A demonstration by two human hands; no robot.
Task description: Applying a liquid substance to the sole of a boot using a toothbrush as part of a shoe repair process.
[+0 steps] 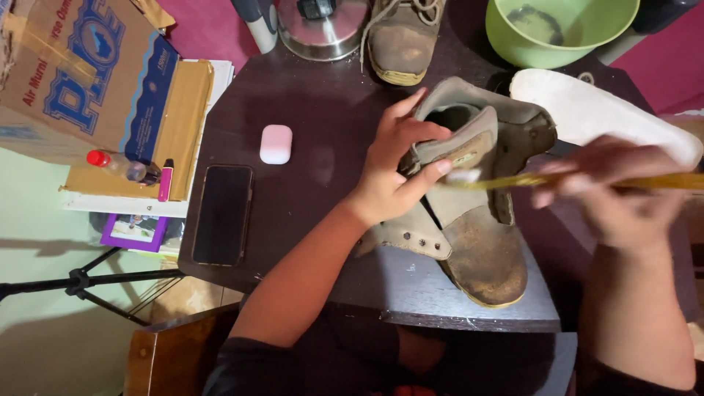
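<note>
Dull tan-brown boot (469,220) with dusty, mottled toe and pale metal eyelets, on dark brown table (323,117). Yellow brush handle (587,180) crossing boot's right side. Left of boot: pale pink case (276,144), black phone (222,214). Beyond boot: lime-green bowl (561,29), off-white insole (601,117), second tan boot (402,37). Far left of boot: brown-and-blue printed carton (81,73), red-capped bottle (117,165).

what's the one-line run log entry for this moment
left hand: grips boot tongue | right hand: holds yellow brush, blurred, bristles at tongue | boot: unlaced, on dark table
</note>
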